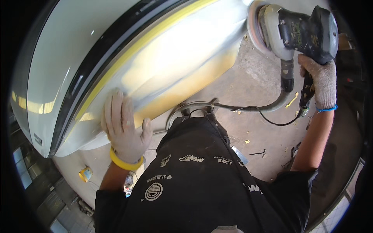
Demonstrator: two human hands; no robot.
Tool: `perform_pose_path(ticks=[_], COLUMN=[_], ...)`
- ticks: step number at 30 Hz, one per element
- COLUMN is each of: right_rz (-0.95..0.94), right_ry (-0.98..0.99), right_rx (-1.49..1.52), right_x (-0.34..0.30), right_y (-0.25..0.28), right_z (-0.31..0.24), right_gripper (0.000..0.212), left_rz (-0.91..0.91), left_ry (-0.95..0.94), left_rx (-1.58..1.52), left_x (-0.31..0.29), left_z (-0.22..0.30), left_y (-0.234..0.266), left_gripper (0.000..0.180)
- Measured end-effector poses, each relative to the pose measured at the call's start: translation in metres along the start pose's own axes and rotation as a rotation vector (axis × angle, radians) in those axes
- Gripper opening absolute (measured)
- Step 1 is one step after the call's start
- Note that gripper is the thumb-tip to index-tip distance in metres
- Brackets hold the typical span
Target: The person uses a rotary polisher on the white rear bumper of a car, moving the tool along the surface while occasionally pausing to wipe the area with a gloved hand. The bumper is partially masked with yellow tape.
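My left hand, in a pale work glove with a yellow band at the wrist, lies flat with fingers stretched on the car panel. That panel is sanded, with white, grey and yellowish patches, and yellow masking tape runs along its upper edge. My gloved right hand is wrapped round the handle of a black and grey power sander at the upper right. The sander's round pad faces the panel's far right end; whether it touches is unclear. A dust hose and thin cable trail from the sander.
The white car body with a black trim strip fills the upper left. On the concrete floor lie yellow scraps and a dark thin tool. A small yellow tub stands at the lower left. The hose crosses near my feet.
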State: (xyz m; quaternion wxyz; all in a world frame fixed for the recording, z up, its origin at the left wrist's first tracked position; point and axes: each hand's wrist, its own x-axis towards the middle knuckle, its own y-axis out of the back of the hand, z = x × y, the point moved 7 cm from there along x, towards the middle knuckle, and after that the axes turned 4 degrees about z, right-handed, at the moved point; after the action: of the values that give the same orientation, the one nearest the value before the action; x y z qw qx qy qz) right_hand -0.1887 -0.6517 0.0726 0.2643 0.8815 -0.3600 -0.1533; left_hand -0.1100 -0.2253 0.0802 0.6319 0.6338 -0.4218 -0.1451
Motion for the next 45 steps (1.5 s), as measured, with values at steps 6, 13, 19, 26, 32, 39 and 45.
perform_pose_path(ticks=[6, 13, 19, 26, 32, 39, 45], right_rz=[0.17, 0.177, 0.162, 0.225, 0.268, -0.103, -0.256], right_ry=[0.012, 0.006, 0.005, -0.034, -0.036, -0.307, -0.099], right_rx=[0.199, 0.715, 0.979, 0.989, 0.888, 0.896, 1.304], right_x=[-0.027, -0.037, -0.016, -0.04, -0.078, -0.164, -0.216], right_y=[-0.029, -0.082, -0.099, -0.104, -0.117, -0.181, -0.241], right_z=[0.06, 0.097, 0.104, 0.109, 0.094, 0.073, 0.038], right_gripper=[0.017, 0.027, 0.024, 0.028, 0.033, 0.043, 0.044], left_rz=[-0.004, 0.122, 0.137, 0.015, 0.037, -0.031, -0.414], left_ry=[0.084, -0.125, -0.198, -0.046, -0.044, -0.167, 0.121], left_rx=[0.132, 0.064, 0.068, 0.168, 0.155, -0.442, -0.751], left_x=[0.036, 0.124, 0.123, 0.024, -0.013, -0.002, -0.063], left_z=[0.034, 0.112, 0.119, 0.068, 0.045, 0.038, -0.002], left_y=[-0.066, -0.109, -0.098, -0.053, -0.04, -0.029, -0.099], left_gripper=[0.078, 0.079, 0.08, 0.073, 0.052, 0.035, 0.027])
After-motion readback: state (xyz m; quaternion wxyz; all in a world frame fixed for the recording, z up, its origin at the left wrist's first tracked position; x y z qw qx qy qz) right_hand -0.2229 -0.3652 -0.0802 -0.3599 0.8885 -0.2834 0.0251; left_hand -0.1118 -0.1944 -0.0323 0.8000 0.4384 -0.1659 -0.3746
